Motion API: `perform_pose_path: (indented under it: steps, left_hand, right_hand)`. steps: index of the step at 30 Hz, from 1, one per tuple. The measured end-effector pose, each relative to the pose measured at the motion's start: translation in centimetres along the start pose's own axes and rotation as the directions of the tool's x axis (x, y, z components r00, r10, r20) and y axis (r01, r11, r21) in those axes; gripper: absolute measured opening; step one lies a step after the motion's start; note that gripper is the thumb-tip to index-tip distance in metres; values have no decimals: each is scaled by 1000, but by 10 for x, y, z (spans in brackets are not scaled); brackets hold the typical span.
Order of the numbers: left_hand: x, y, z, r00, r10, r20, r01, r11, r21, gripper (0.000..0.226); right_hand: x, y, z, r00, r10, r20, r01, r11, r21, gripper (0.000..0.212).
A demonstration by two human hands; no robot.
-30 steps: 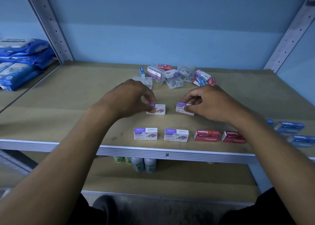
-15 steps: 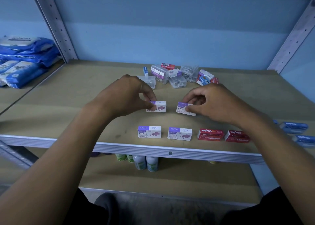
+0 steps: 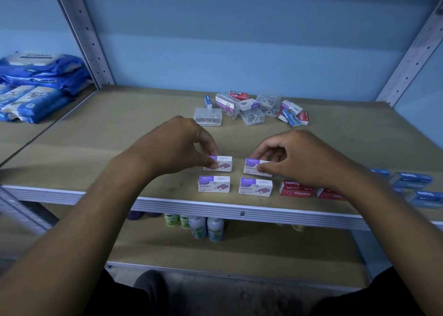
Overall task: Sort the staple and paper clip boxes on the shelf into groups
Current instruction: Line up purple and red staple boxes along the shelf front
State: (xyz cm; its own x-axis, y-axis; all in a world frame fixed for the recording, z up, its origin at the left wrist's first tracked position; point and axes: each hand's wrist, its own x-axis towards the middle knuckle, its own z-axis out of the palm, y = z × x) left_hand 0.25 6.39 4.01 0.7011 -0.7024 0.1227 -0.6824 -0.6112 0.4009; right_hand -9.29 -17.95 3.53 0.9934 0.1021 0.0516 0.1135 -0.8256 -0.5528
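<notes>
**Purple staple group nearly squared; back pile still unsorted**

The left hand (image 3: 177, 145) has its grip pinched on a white-and-purple staple box (image 3: 221, 164), and the right hand (image 3: 294, 158) pinches a matching box (image 3: 255, 168); both boxes sit on the shelf (image 3: 100, 152) just behind a front pair (image 3: 214, 184) of the same kind. These read "KREATE" or similar and "STAPLES". To the right, two red boxes (image 3: 297, 189) read "Staples", one line upside down. Further right lie blue boxes (image 3: 411, 180), their print blurred. So three groups look begun. Left to sort, I judge, is the pile at the back (image 3: 251, 109): clear paper-clip tubs, one labelled "PAPER CLIP", plus red, blue and purple boxes. Blue packs (image 3: 36, 85) sit on the neighbouring shelf.
</notes>
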Motion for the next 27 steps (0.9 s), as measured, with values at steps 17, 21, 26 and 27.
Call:
perform_pose_path:
  steps: [17, 21, 26, 27]
  left_hand:
    - [-3, -3, 0, 998, 9, 59, -4, 996, -90, 28]
    - [-2, 1, 0, 1000, 12, -21, -15, 993, -117, 23]
    - [14, 9, 9, 997, 2, -71, -12, 991, -135, 16]
    - [18, 10, 12, 997, 0, -79, -10, 991, -134, 14]
  right_hand:
    - [-2, -5, 3, 1000, 3, 12, -3, 999, 35, 20]
    - [-1, 1, -3, 998, 9, -65, -5, 998, 68, 15]
    - [3, 15, -7, 989, 74, -127, -73, 997, 13, 12]
    - [5, 19, -7, 986, 93, -142, -94, 996, 1, 12]
